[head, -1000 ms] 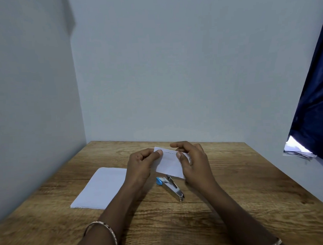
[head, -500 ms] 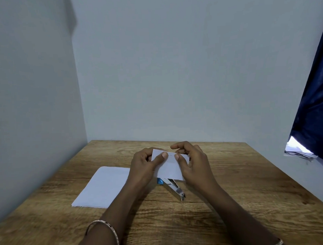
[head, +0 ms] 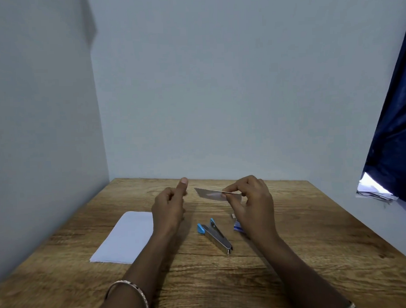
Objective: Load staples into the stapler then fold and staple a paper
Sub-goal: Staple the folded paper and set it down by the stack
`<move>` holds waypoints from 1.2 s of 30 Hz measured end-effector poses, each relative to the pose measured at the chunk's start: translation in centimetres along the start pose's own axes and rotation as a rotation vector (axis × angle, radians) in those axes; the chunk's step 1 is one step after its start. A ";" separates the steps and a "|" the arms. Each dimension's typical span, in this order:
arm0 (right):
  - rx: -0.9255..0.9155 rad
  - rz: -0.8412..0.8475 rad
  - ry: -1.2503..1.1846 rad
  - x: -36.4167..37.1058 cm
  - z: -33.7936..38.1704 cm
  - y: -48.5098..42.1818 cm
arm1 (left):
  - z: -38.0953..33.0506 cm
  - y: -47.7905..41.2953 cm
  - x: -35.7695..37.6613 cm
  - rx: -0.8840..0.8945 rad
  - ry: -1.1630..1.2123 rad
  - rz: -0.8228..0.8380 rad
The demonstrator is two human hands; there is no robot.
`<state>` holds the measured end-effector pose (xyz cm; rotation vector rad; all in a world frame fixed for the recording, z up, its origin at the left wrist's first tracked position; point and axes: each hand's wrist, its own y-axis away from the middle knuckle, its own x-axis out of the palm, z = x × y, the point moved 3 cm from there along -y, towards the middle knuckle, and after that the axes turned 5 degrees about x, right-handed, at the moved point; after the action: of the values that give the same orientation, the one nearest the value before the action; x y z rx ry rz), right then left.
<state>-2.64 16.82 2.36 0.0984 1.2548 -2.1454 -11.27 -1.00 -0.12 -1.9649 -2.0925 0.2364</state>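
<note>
The left hand (head: 168,207) has let go and swung aside, fingers curled, thumb up, holding nothing, while the right hand (head: 249,198) alone pinches the folded paper (head: 212,194) above the worktop (head: 315,242), stapler (head: 217,236) lying there between the wrists.

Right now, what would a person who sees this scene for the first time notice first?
The folded paper, pinched by the right hand above the table, draws the eye first; the left hand beside it holds nothing, thumb raised. Nearer the camera, the blue-tipped stapler lies on the wood, with a white paper stack to its left.
</note>
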 end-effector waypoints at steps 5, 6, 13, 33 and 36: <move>-0.089 0.021 -0.036 0.1 0.1 0.1 | 0.8 1.0 1.8 -0.344 0.184 0.254; -0.102 0.038 -0.038 0.2 0.1 0.1 | 0.9 1.0 1.8 -0.345 0.169 0.250; -0.017 0.103 -0.083 1.0 -0.4 0.3 | 0.9 0.7 1.1 -0.171 0.075 0.203; 0.508 0.280 -0.502 3.4 1.9 2.3 | -0.6 6.0 -5.5 0.012 -0.506 0.012; 0.409 0.317 -0.362 4.4 3.7 2.3 | -0.8 7.5 -6.9 0.060 -0.560 -0.028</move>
<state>-3.97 10.92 1.02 0.0709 0.5466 -1.9962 -3.50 -7.35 -2.13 -1.9943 -2.3895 0.9251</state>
